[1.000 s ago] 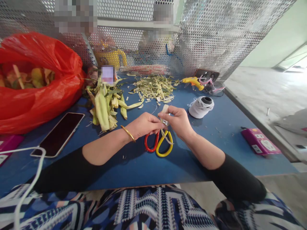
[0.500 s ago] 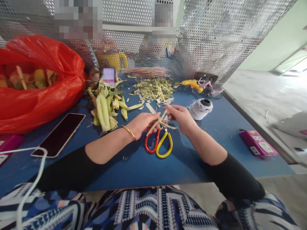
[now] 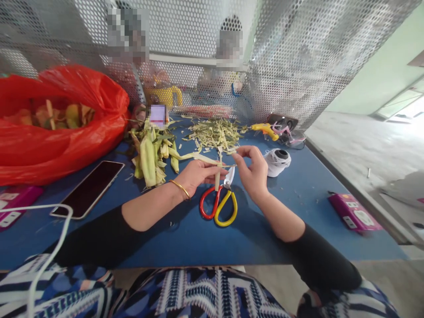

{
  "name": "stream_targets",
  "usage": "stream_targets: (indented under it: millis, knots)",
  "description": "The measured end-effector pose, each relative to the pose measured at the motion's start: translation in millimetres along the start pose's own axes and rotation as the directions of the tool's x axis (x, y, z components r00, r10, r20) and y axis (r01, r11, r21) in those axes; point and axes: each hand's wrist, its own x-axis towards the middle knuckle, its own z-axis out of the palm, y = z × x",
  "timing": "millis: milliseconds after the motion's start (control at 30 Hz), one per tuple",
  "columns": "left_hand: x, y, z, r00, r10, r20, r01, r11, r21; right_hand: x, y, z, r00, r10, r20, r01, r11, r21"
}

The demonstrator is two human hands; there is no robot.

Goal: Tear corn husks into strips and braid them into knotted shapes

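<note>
Pale corn husk strips (image 3: 217, 180) cross each other between my hands, one upright and others running sideways. My left hand (image 3: 198, 173), with a gold bangle at the wrist, pinches them near the crossing. My right hand (image 3: 253, 170) is closed with thumb and fingertips on the end of a thin strip, which stretches straight between the two hands. Just below lie scissors (image 3: 225, 186) on the blue table, one handle red and one yellow, blades pointing away. A white thread spool (image 3: 277, 162) stands right of my right hand.
Whole corn husks (image 3: 149, 159) and a heap of husk shreds (image 3: 215, 134) lie behind my hands. A red plastic bag (image 3: 109, 128) and a phone (image 3: 91, 187) are left; a yellow glue gun (image 3: 265, 130) and purple box (image 3: 354, 212) right. A perforated metal screen (image 3: 195, 26) closes the back.
My right hand has drawn right and slightly down, pulling one strip straight. The crossed strips have turned from slanting to upright and sideways. The view has tilted up a little.
</note>
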Motion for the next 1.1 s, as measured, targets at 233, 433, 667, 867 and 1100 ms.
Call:
stream_targets:
  millis: [233, 433, 667, 867, 1100]
  knots:
    - [-16.7, 3.2, 6.4, 0.971, 0.115, -0.209, -0.148, 0.978, -0.15, -22.5, -14.0, 7.6, 0.932, -0.078, 0.353, 0.086, 0.996, -0.007]
    - [-18.1, -6.2, 4.1, 0.968, 0.112, -0.224, -0.158, 0.968, -0.197, -29.4, -9.7, 16.4, 0.915, -0.13, 0.382, 0.14, 0.99, 0.003]
    - [-11.1, -12.2, -3.9, 0.971, 0.097, -0.22, -0.146, 0.965, -0.218, -26.8, -11.6, 15.6, 0.877, -0.134, 0.461, 0.125, 0.991, 0.05]
    - [-8.6, -10.9, -11.1, 0.968, 0.117, -0.223, -0.156, 0.974, -0.164, -28.1, -9.1, 18.4, 0.86, 0.21, 0.465, -0.334, 0.921, 0.201]
    - [-9.3, 7.9, -35.4, 0.937, 0.119, 0.33, -0.029, 0.964, -0.265, -12.4, -7.3, 9.4, 0.952, 0.167, 0.258, -0.243, 0.923, 0.3]
